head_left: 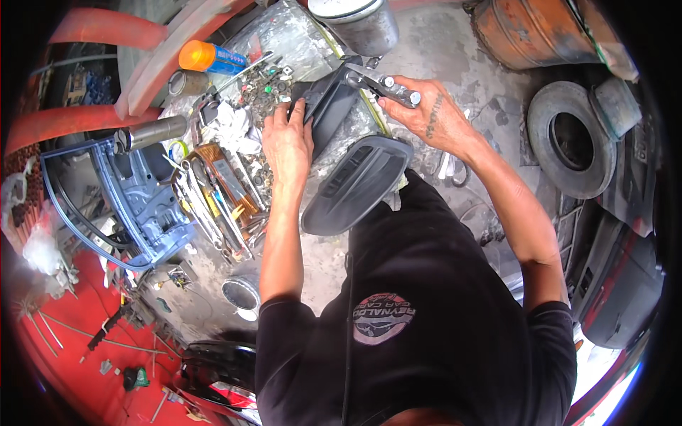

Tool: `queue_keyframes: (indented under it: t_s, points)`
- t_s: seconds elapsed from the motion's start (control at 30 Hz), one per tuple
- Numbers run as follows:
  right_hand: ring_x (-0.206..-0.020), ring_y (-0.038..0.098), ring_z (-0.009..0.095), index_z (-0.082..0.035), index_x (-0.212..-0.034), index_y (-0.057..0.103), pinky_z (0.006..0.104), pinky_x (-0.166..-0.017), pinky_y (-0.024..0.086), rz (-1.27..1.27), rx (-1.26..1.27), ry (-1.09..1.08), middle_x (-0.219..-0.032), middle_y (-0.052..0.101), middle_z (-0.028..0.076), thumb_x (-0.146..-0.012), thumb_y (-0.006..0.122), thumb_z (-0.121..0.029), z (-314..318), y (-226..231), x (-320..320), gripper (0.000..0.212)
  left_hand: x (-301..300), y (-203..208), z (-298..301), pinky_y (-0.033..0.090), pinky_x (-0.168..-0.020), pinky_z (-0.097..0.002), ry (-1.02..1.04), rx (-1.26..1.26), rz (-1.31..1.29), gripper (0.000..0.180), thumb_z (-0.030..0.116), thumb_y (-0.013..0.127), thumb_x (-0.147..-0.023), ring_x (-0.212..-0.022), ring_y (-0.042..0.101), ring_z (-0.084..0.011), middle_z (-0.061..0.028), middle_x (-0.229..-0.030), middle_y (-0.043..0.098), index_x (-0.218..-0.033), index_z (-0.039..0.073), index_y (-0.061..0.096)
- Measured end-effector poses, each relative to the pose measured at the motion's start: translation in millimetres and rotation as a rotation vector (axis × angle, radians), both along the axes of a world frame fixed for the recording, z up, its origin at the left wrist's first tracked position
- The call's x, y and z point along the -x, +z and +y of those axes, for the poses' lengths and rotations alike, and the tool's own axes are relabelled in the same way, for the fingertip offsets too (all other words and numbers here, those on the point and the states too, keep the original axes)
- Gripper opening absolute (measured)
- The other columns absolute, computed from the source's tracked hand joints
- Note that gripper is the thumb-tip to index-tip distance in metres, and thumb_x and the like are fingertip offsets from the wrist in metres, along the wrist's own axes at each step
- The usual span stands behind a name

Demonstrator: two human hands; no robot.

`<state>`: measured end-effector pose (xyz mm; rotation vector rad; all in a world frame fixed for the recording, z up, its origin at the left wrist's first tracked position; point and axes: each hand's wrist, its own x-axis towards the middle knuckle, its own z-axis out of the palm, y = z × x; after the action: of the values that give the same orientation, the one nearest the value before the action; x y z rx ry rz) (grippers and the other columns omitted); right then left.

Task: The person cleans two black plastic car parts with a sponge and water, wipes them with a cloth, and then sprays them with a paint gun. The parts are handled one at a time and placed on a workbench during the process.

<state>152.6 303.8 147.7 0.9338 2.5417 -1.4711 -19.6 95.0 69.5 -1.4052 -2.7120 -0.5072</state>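
A long black plastic panel lies tilted across the edge of the cluttered worktop. My left hand has its fingers and thumb on the panel's left side, holding it. In my right hand is a pliers-like tool with two metal handles. Its head meets the far end of the panel; the exact contact is too small to make out. A second dark grey plastic panel, oval with slots, rests at the near edge, in front of my body.
Small fasteners, a blue can with orange cap and a tray of wrenches crowd the left. A blue car door frame stands beyond. A metal pot is at the far side; a tyre and rusty drum are right.
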Motion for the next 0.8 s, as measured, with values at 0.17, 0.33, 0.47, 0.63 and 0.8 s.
queue_keyframes:
  t_s: [0.17, 0.33, 0.47, 0.63, 0.8]
  points:
    - [-0.080, 0.070, 0.018, 0.011, -0.134, 0.058, 0.0357, -0.079, 0.055, 0.016, 0.006, -0.056, -0.089, 0.074, 0.020, -0.097, 0.072, -0.039, 6.1, 0.4, -5.9, 0.064, -0.8, 1.3, -1.3, 0.052, -0.089, -0.0457, -0.013, 0.016, 0.041, 0.048, 0.007, 0.075, -0.081, -0.101, 0.061, -0.0365, -0.0201, -0.127, 0.064, -0.128, 0.007, 0.069]
    - [-0.079, 0.069, 0.020, 0.008, -0.136, 0.059, 0.0372, -0.080, 0.055, 0.021, -0.016, -0.054, -0.083, 0.071, 0.019, -0.097, 0.070, -0.040, 6.8, 3.3, -9.9, 0.063, -6.6, 8.8, -0.6, 0.053, -0.092, -0.0453, 0.013, 0.050, 0.039, 0.044, 0.007, 0.076, -0.083, -0.105, 0.064, -0.0360, -0.0162, -0.125, 0.067, -0.127, 0.009, 0.071]
    - [-0.075, 0.069, 0.026, 0.003, -0.138, 0.060, 0.0406, -0.080, 0.054, 0.054, 0.026, -0.052, -0.070, 0.064, 0.017, -0.096, 0.067, -0.040, -0.4, 1.9, -11.7, 0.060, -1.1, 4.2, -1.4, 0.052, -0.093, -0.0459, -0.018, 0.050, 0.034, 0.041, 0.009, 0.075, -0.085, -0.104, 0.065, -0.0367, -0.0170, -0.123, 0.068, -0.125, 0.008, 0.072]
    - [-0.069, 0.065, 0.021, 0.002, -0.138, 0.061, 0.0385, -0.075, 0.053, 0.072, 0.027, -0.122, -0.067, 0.061, 0.014, -0.097, 0.067, -0.038, 2.7, -13.4, -14.1, 0.057, 16.4, -1.6, 2.6, 0.053, -0.091, -0.0462, -0.055, 0.022, -0.080, 0.034, 0.012, 0.073, -0.088, -0.100, 0.066, -0.0381, -0.0172, -0.117, 0.071, -0.120, 0.006, 0.073]
    - [-0.063, 0.059, 0.019, 0.000, -0.126, 0.067, 0.0384, -0.069, 0.051, 0.096, 0.059, -0.103, -0.065, 0.057, 0.011, -0.098, 0.065, -0.035, 1.2, -1.5, -15.5, 0.045, 30.1, -15.9, 0.1, 0.052, -0.091, -0.0462, -0.065, -0.008, -0.148, 0.031, 0.013, 0.072, -0.088, -0.101, 0.066, -0.0394, -0.0175, -0.111, 0.073, -0.118, 0.005, 0.073]
